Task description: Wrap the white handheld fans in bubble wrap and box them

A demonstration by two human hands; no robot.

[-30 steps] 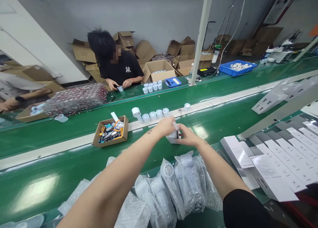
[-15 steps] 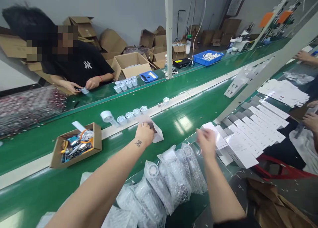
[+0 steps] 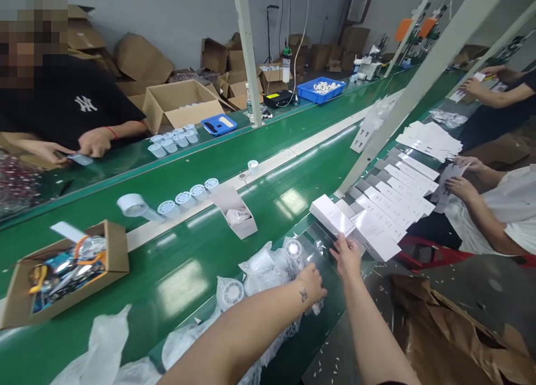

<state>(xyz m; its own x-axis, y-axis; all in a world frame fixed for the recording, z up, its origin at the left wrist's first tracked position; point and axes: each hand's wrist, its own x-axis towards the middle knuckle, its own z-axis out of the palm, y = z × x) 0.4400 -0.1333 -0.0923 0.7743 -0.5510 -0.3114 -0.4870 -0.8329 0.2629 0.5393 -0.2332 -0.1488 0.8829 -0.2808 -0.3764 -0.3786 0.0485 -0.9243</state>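
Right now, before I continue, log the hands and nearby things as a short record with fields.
Left hand: at the clear-wrapped packs; grip unclear
Right hand: fingertips at the near end of a white box; grip unclear
Open carton: on the green belt, something pale inside
Cardboard box: holds mixed items
Round white parts: four in a row, left of the open carton

Head-worn view (the only one), facing forward, angled down, both hands (image 3: 310, 284) (image 3: 348, 256) near
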